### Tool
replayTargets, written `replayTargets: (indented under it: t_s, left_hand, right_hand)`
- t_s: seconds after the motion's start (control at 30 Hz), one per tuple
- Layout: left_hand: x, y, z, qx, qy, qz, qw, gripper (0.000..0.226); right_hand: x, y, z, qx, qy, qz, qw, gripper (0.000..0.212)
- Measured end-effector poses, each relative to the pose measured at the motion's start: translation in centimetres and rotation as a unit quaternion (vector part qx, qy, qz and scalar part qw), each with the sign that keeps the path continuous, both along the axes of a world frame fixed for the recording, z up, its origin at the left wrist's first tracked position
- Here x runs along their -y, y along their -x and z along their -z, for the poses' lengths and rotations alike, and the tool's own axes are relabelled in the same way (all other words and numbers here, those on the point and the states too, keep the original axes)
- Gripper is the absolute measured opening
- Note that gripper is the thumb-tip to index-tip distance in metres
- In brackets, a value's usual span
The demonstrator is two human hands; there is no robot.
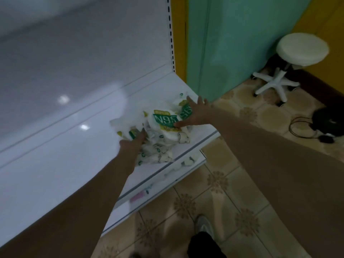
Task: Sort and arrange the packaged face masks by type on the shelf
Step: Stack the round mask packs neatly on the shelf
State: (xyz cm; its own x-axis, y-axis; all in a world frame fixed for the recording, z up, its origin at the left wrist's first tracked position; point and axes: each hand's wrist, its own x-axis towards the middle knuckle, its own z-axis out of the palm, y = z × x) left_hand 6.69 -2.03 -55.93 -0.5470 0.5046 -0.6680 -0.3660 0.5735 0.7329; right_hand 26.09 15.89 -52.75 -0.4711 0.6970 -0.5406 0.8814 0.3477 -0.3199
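Face masks [163, 131] heaped at the shelf [55, 155] end; left hand [133, 144] grips packets, right hand [193, 114] presses flat, fingers spread. Sorting barely begun; next, split types.

Blurred mask packets [163, 131], print unreadable; lower-shelf items [188, 162] indistinct.

We reach both bare arms far out in front of us, our left hand [133, 143] low with its fingers bent down and its grip hard to make out, and our right hand [193, 114] higher, spread wide and flat with its fingers straight.
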Motion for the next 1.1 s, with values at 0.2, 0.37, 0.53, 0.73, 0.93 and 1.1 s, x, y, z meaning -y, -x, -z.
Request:
replayTargets:
  t_s: [0.2,0.37,0.53,0.73,0.93,1.1]
  left_hand:
    - [-2.1,1.7,-0.2,0.043,0.025,0.045,0.998,0.129]
    - [-4.0,1.0,-1.1,0.072,-0.008,0.071,0.995,0.122]
    - [-3.4,0.4,-1.8,0.027,0.003,0.009,1.0,0.135]
    - [1.3,-4.2,-7.0,0.088,-0.082,-0.015,0.993,0.108]
    - [5.2,-8.6,-14.0,0.091,-0.103,-0.07,0.988,0.082]
    - [11.3,-7.7,-17.3,0.067,-0.135,-0.053,0.987,0.097]
  right_hand:
    - [-1.0,0.6,2.5,-0.02,0.04,0.021,0.999,0.136]
    - [0.2,2.4,2.9,-0.103,0.072,0.139,0.982,0.151]
    - [2.1,1.8,3.0,-0.179,0.029,0.189,0.965,0.096]
    - [7.6,1.0,-4.0,-0.305,-0.028,0.134,0.942,0.049]
    - [12.3,-0.9,-11.8,-0.293,-0.13,0.08,0.944,0.033]
    - [14.5,-4.4,-19.1,-0.418,-0.062,0.059,0.904,0.015]
